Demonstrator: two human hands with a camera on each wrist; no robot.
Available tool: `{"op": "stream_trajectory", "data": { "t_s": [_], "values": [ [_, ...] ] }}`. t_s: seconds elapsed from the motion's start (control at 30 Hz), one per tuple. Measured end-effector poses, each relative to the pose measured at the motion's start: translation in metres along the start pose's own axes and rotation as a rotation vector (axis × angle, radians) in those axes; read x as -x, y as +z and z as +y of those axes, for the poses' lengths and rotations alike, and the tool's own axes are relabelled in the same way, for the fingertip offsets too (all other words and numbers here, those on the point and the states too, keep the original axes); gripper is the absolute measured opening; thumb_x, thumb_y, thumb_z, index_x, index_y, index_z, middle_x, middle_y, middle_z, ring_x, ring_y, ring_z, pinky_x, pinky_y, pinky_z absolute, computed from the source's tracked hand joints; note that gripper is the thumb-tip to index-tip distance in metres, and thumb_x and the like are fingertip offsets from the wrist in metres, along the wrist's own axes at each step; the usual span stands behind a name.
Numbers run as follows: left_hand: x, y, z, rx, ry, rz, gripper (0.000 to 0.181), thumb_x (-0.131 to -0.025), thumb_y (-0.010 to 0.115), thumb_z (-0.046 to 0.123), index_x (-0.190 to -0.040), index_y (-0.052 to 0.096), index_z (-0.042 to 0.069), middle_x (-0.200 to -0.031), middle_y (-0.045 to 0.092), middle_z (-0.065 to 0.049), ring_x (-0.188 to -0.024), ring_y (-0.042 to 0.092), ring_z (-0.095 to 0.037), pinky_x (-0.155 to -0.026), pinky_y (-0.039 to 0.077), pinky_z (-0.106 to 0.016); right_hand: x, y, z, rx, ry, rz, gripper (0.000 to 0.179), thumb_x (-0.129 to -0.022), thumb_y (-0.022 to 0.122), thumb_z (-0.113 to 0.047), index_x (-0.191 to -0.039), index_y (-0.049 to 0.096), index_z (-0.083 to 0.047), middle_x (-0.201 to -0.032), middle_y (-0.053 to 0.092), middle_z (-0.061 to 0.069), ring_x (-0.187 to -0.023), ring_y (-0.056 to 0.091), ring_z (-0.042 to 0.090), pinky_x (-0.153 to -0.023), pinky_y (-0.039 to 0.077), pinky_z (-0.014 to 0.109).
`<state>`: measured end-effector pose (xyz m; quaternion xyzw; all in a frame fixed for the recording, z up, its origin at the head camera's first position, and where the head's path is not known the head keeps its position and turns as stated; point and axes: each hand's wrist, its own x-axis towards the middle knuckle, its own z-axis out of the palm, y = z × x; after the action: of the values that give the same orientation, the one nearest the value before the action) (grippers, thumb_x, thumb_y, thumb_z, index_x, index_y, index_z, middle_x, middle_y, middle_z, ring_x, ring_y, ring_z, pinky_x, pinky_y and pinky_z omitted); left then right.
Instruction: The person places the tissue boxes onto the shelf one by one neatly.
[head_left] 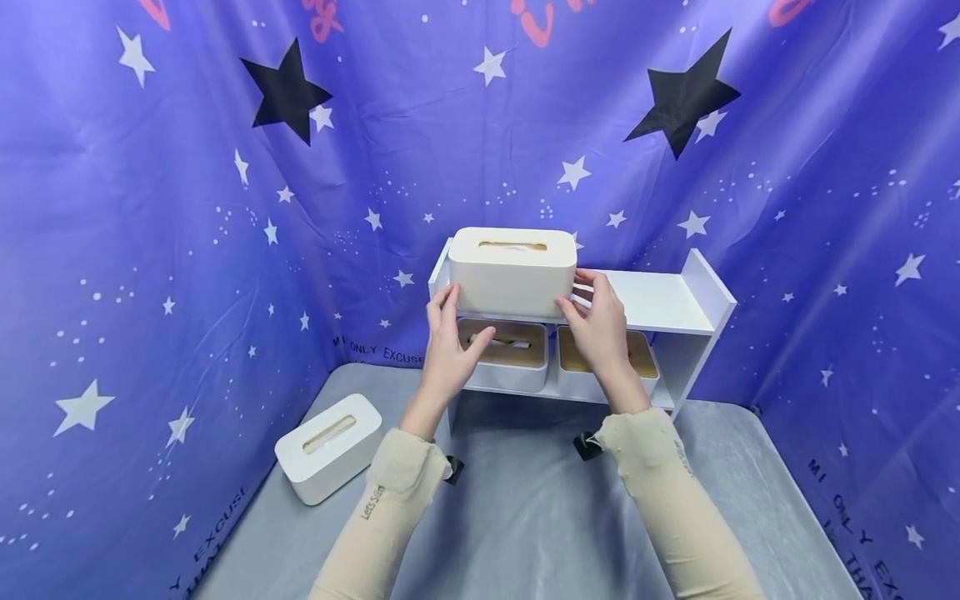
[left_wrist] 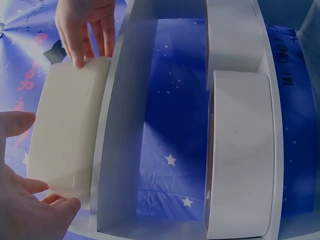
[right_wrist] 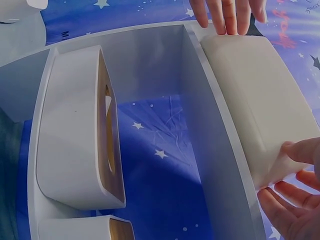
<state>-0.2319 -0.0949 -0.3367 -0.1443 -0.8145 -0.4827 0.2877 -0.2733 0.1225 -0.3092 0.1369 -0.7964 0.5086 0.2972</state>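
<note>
A white tissue box [head_left: 513,279] with a slotted wooden top insert sits on the upper board of a white shelf. My left hand [head_left: 450,350] rests straight fingertips on the box's left end, its thumb held off the front face. At the opposite end, my right hand [head_left: 603,329] grips the corner, thumb on the front and fingers around the side. In the right wrist view the right thumb lies against the tissue box [right_wrist: 265,105]. Two more tissue boxes, one left [head_left: 517,375] and one right [head_left: 581,383], stand on the lower board, partly hidden by my hands.
Another white tissue box [head_left: 333,450] stands angled on the grey cloth-covered table [head_left: 517,517], left of the shelf. The shelf's raised right side panel [head_left: 708,292] bounds the upper board. Purple star-printed curtains [head_left: 412,150] hang behind and at both sides.
</note>
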Motion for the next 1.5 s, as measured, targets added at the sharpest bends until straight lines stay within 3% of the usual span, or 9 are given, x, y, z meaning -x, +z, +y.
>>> {"op": "stream_trajectory", "data": {
  "t_s": [0.2,0.37,0.73,0.97,1.2,1.5],
  "values": [
    [0.004,-0.002,-0.001,-0.007,-0.004,-0.068,0.084,-0.092,0.069,0.027,-0.158,0.022,0.002,-0.168,0.012,-0.014,-0.155,0.017,-0.031,-0.123,0.027,-0.054,-0.001,0.004,-0.001,0.056,-0.018,0.004,0.047,-0.091,0.072,-0.01,-0.132,0.053,0.0,-0.131,0.062,0.021,-0.117,0.066,0.037,-0.095,0.058,0.042],
    [0.006,-0.004,-0.003,-0.01,-0.007,-0.09,0.083,-0.092,0.069,0.027,-0.158,0.024,0.005,-0.169,0.01,-0.013,-0.155,0.016,-0.032,-0.123,0.026,-0.057,-0.001,0.007,-0.001,0.061,-0.029,-0.007,0.045,-0.092,0.07,-0.009,-0.133,0.053,0.001,-0.131,0.062,0.022,-0.117,0.066,0.037,-0.096,0.058,0.043],
    [0.012,-0.012,-0.01,-0.006,0.006,-0.122,0.079,-0.093,0.068,0.024,-0.158,0.027,0.009,-0.166,0.023,-0.009,-0.154,0.023,-0.028,-0.125,0.025,-0.051,0.005,0.005,-0.004,0.101,-0.07,-0.038,0.042,-0.096,0.058,-0.006,-0.137,0.051,0.002,-0.137,0.06,0.023,-0.124,0.061,0.04,-0.108,0.049,0.05],
    [0.018,-0.017,-0.016,0.018,0.01,-0.137,0.073,-0.093,0.068,0.025,-0.156,0.033,0.011,-0.163,0.033,-0.009,-0.151,0.03,-0.028,-0.125,0.026,-0.05,0.016,0.003,-0.004,0.141,-0.081,-0.061,0.045,-0.096,0.06,-0.01,-0.139,0.05,0.001,-0.139,0.058,0.022,-0.125,0.059,0.041,-0.107,0.049,0.054],
    [0.024,-0.019,-0.02,0.052,0.054,-0.151,0.062,-0.094,0.068,0.021,-0.151,0.043,0.01,-0.158,0.041,-0.009,-0.145,0.041,-0.027,-0.117,0.039,-0.047,0.025,-0.001,-0.005,0.193,-0.088,-0.072,0.046,-0.095,0.063,-0.012,-0.139,0.052,-0.001,-0.137,0.06,0.022,-0.128,0.058,0.038,-0.109,0.045,0.056],
    [0.028,-0.024,-0.023,0.104,0.018,-0.17,0.059,-0.095,0.068,0.021,-0.149,0.047,0.013,-0.155,0.047,-0.004,-0.142,0.046,-0.026,-0.117,0.04,-0.045,0.035,-0.003,-0.01,0.203,-0.09,-0.084,0.047,-0.094,0.066,-0.014,-0.138,0.053,-0.002,-0.138,0.06,0.019,-0.126,0.059,0.037,-0.107,0.046,0.056]
  ]
}}
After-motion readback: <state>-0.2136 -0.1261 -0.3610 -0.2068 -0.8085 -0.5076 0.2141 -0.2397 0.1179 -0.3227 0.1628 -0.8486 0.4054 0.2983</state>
